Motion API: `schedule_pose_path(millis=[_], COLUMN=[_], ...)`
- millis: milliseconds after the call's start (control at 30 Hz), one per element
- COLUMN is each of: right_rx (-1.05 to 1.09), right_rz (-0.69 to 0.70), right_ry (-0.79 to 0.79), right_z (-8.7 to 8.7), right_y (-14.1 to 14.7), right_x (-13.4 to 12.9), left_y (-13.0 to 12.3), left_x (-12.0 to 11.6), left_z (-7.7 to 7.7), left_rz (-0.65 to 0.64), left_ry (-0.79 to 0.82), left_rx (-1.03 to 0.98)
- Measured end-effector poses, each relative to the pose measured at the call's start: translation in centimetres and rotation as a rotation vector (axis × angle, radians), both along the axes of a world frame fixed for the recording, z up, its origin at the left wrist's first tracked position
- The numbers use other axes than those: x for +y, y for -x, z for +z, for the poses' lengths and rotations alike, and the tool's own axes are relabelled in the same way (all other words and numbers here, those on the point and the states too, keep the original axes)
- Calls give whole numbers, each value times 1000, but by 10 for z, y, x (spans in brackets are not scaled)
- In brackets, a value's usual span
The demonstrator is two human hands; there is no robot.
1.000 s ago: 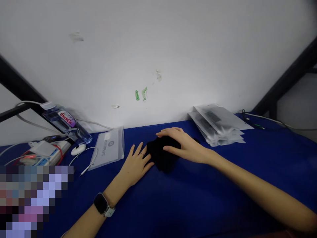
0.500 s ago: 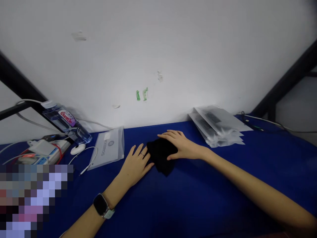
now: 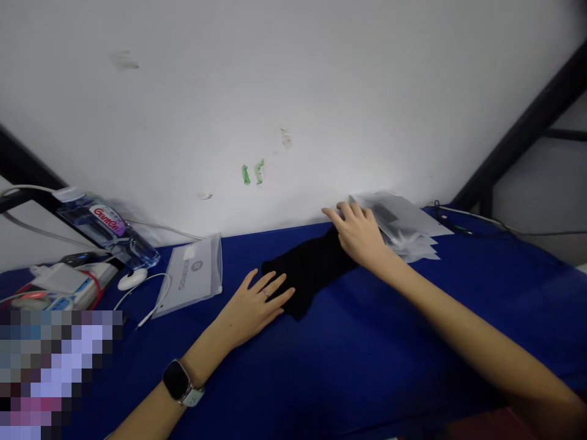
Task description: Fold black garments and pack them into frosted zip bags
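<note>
Black cloth on blue table, stretched slantwise between both hands. Left hand: fingers fanned flat, tips on cloth's left end; watch on wrist. Right hand at cloth's far right end, fingers apart, slightly bent; thumb hidden, can't tell if pinching. Pouch stack just beside right hand. Single pouch left of cloth, bottle farther left.

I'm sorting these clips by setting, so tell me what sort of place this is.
Probably an indoor desk or work area: a blue tabletop along a marked white wall, with a stack of translucent pouches on it.
</note>
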State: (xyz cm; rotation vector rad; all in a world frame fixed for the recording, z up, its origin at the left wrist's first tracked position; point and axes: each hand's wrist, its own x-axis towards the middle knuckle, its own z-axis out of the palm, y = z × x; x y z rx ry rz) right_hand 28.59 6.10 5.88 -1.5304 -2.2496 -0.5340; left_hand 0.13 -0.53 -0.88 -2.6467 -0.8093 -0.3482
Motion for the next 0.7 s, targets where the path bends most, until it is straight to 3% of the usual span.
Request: schedule_pose_path(millis=[100,200,267,400,533,700], right_rx=[-206,-262,-259,-236,-164,-11], right_rz=[245,431,422,408,441,423], right_ry=[154,389,429,339,298,328], right_z=[3,-7,-19,-39,-47,-40], right_y=[-8,-10,-10,-12,-17,-26], right_x=[-3,-6,-9,-21,-37,-46], left_y=[1,5,7,7,-5,-15], left_x=[0,1,3,2,-2,-3], left_z=[3,7,8,12,16,10], left_rz=[14,59,121,211,70,-91], left_ry=[-33,-104,-187,-366,-354,-219], left_rx=[-62,-97,-82,-43,93,222])
